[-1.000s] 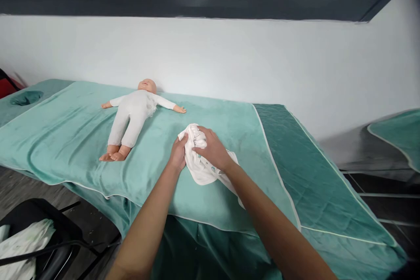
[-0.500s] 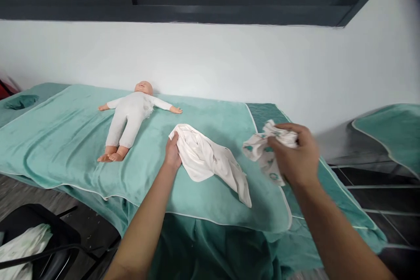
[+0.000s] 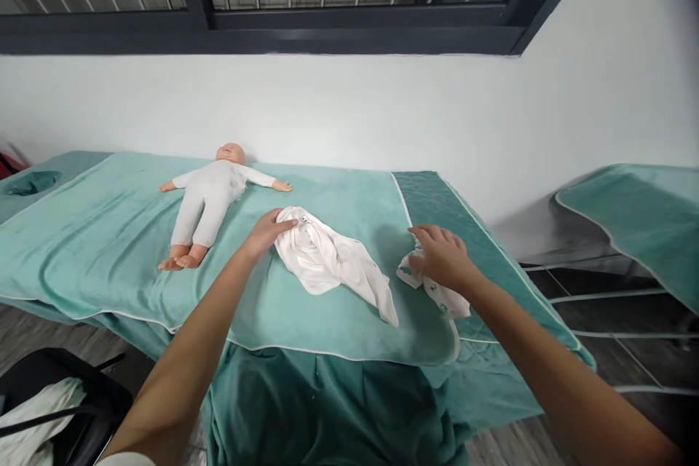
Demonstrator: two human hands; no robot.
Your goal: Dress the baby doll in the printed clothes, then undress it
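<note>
A baby doll [image 3: 210, 200] in a white suit lies on its back on the teal towel [image 3: 109, 247] that covers the table. Right of it a white baby garment [image 3: 333, 262] lies crumpled on the towel. My left hand [image 3: 267, 229] rests on that garment's upper left corner, fingers laid over the cloth. My right hand [image 3: 442, 256] presses down, fingers spread, on a smaller patterned white garment [image 3: 437, 291] at the towel's right edge.
A darker green cover [image 3: 480, 255] shows at the table's right end, close to the white wall. A second teal-covered table [image 3: 638, 211] stands at the right. A black chair with white cloth [image 3: 33, 415] sits at the lower left.
My right hand lifted the small patterned garment off the white one, carried it right and set it down at the towel's edge. My left hand stayed on the white garment's corner.
</note>
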